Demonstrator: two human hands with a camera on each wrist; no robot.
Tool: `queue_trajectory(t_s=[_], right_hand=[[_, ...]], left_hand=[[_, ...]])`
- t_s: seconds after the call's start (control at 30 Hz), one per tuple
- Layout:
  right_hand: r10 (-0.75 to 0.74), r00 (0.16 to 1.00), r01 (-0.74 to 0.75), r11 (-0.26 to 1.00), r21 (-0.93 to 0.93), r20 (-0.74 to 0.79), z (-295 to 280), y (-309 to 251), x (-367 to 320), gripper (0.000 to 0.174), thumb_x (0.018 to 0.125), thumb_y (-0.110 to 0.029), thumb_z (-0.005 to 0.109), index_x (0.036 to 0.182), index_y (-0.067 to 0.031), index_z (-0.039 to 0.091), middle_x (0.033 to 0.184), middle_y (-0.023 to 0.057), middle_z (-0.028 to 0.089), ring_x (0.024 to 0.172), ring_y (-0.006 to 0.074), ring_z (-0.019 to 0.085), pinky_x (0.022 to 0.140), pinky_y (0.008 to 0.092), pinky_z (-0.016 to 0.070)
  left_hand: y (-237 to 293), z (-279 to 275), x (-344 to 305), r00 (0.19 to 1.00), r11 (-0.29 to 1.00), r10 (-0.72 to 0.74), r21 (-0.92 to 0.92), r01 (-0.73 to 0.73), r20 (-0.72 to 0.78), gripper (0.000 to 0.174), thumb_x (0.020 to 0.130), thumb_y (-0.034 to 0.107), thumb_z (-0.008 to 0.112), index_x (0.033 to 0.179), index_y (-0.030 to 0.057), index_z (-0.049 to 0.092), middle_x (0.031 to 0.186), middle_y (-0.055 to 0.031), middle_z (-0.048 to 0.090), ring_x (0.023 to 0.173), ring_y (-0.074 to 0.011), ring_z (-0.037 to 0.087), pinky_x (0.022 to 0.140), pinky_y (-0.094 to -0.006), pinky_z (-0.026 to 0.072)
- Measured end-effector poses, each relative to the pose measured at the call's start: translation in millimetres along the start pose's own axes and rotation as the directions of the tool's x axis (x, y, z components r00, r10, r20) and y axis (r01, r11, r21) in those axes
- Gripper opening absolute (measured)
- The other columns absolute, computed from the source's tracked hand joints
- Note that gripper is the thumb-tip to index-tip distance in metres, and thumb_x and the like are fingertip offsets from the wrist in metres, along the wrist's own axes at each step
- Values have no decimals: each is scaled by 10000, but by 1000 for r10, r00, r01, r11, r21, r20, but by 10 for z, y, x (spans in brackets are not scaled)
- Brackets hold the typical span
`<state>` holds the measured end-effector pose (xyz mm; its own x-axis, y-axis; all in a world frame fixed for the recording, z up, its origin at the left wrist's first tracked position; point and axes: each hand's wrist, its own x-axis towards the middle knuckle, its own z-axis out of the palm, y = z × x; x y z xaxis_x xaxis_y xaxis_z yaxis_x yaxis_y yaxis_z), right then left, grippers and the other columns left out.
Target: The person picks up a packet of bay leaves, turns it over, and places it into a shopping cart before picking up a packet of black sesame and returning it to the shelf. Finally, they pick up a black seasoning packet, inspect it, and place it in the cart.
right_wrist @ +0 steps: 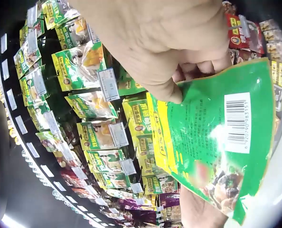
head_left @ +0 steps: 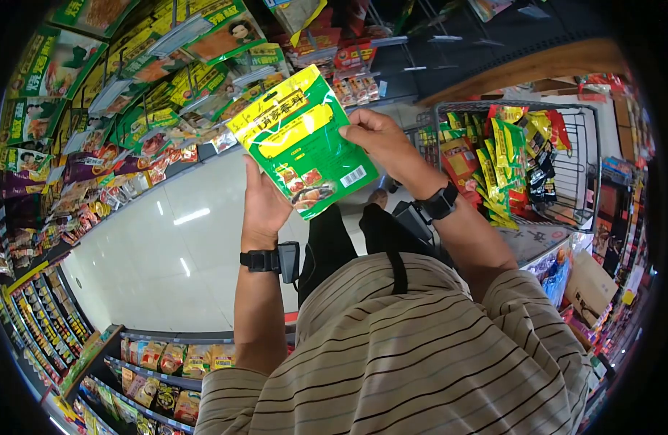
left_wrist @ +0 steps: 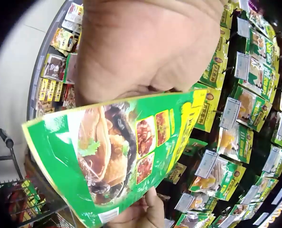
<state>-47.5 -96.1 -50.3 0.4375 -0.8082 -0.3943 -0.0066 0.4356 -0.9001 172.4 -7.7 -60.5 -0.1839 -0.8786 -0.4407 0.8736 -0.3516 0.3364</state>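
Glossy green, the packet [head_left: 309, 148] is hovering between the right hand [head_left: 385, 146], pinching its side edge, and the left hand [head_left: 265, 199], grip unclear; probably light, slippery, it is favouring edge holds.

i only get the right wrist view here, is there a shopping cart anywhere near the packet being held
Observer: Yes, the head view shows a wire shopping cart off to the person's right, beyond the held green-and-yellow food packet.
Operator: ok is it loaded or what
Observer: Loaded: a pile in it includes yellow-and-green packets and black packets.
Operator: and does the held one have a hole for hanging, its top is cut off from me
Observer: It does; the head view shows a dark hanging slot near its top edge.
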Motion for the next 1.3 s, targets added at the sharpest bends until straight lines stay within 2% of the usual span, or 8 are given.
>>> queue_trajectory(t_s=[0.07,0.23,0.33,0.4,0.93,1.03,1.13,1.3], right_hand=[[9,1000,-9,1000,-19,-17,-17,0,-4,103,965,-196,622,955,-94,620,819,-70,565,735,13,485,651,194,379],[38,999,-38,999,-21,-11,19,-8,-39,112,969,-215,621,940,-107,615,801,-77,555,704,9,463,618,193,351],[19,1000,-19,1000,-10,8,-5,39,-37,183,937,-203,663,995,-31,633,853,-4,630,767,57,569,679,224,456],[21,999,-21,1000,0,29,-12,95,-16,179,941,-210,657,990,-38,635,840,-17,616,754,50,549,666,223,441],[116,991,-114,992,-49,59,35,291,243,171,985,-217,596,1074,-73,621,961,-20,633,877,63,584,781,258,484],[-8,1000,8,997,-77,4,23,411,313,230,971,-199,603,1139,-43,606,1027,16,643,944,108,596,840,290,491],[-229,971,191,912,-362,-65,143,461,412,305,917,-206,671,1141,-15,589,1023,70,652,936,153,616,832,311,502],[-93,979,126,976,-177,182,549,352,436,630,904,-322,724,1377,-20,436,1218,121,589,1156,210,532,928,331,471]], left_hand=[[36,-68,-54,995,998,-63,16,62,76,756,1003,620,334,1430,1,412,1420,-154,521,1272,-300,536,1080,-461,423],[-60,-101,-47,997,965,69,254,-57,-37,503,1022,375,511,1360,4,487,1319,-137,597,1178,-247,610,993,-414,505],[-87,-146,-40,992,963,107,254,-87,-67,405,1005,261,576,1313,3,525,1272,-125,626,1122,-227,640,956,-389,529],[-82,-170,-47,990,966,112,243,-88,-85,370,1000,225,587,1293,3,539,1250,-121,639,1100,-222,648,948,-383,532],[-36,-416,-2,973,964,152,245,-107,-172,356,1015,232,552,1289,6,527,1234,-116,642,1078,-229,660,930,-400,546],[10,-407,-13,960,959,146,273,-78,-239,345,1011,235,558,1273,12,542,1185,-101,655,1025,-213,673,878,-366,562],[45,-418,36,925,918,219,387,-88,-309,340,1020,239,537,1272,12,539,1158,-95,664,978,-209,686,866,-325,563],[-66,-367,121,942,748,288,655,-108,-174,429,984,262,597,1339,31,533,1154,-75,625,1017,-166,642,834,-291,543]])
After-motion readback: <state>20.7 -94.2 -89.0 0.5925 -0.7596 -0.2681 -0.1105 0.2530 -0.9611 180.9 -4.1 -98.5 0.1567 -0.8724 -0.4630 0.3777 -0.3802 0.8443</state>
